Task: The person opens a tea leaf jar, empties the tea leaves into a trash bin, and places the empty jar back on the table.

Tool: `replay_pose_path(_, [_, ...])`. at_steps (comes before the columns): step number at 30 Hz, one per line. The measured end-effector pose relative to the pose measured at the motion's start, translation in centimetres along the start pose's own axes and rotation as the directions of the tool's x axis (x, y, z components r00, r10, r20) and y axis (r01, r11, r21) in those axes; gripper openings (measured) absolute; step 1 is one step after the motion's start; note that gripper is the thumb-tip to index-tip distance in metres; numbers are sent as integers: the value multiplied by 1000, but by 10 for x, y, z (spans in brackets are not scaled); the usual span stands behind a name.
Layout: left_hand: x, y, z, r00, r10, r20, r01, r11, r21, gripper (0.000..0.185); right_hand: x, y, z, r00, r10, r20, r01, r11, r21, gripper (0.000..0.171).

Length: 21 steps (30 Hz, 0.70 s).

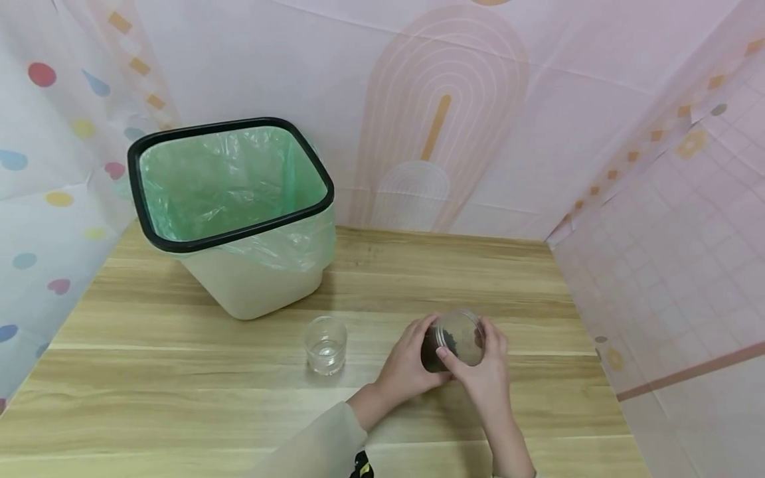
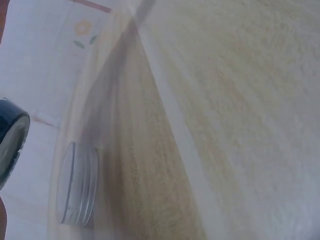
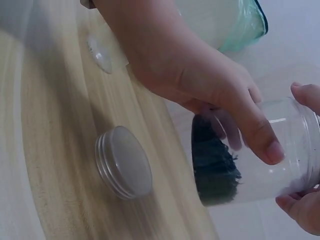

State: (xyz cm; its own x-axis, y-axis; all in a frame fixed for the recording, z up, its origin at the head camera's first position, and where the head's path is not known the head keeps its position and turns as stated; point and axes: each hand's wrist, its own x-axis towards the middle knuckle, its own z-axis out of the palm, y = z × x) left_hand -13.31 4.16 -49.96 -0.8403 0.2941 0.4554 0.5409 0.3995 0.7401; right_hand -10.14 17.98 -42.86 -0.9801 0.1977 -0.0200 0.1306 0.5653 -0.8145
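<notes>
Jar (image 1: 455, 340) tilted, mouth toward camera

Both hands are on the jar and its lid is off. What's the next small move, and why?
Probably tilt the jar toward the glass cup. The lid already lies on the table, both the left hand and right hand grip the jar, dark contents sit inside, and the cup stands close by.

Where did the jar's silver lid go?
The lid lies flat on the wooden table, in the right wrist view, just beside the jar both hands hold.
</notes>
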Motion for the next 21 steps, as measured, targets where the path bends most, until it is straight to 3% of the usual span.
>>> replay_pose_path(5, [-1,-5,-8,994,96,-55,-88,987,138,91,-1,0,-2,997,-2,74,2,1000,-4,98])
replay_pose_path(9, [-3,-10,-14,977,194,-91,-162,947,276,92,-2,1,-2,993,12,114,-10,1000,-17,95])
replay_pose_path(13, [-5,-12,-19,957,275,-94,-227,908,353,96,-2,1,0,989,44,142,-43,999,-7,91])
replay_pose_path(18, [-10,-10,-26,948,314,-56,-269,881,388,98,-5,1,4,987,33,160,-45,996,71,83])
replay_pose_path(21, [-12,-6,-30,951,305,-40,-266,880,393,96,-7,0,6,988,17,153,-29,997,75,78])
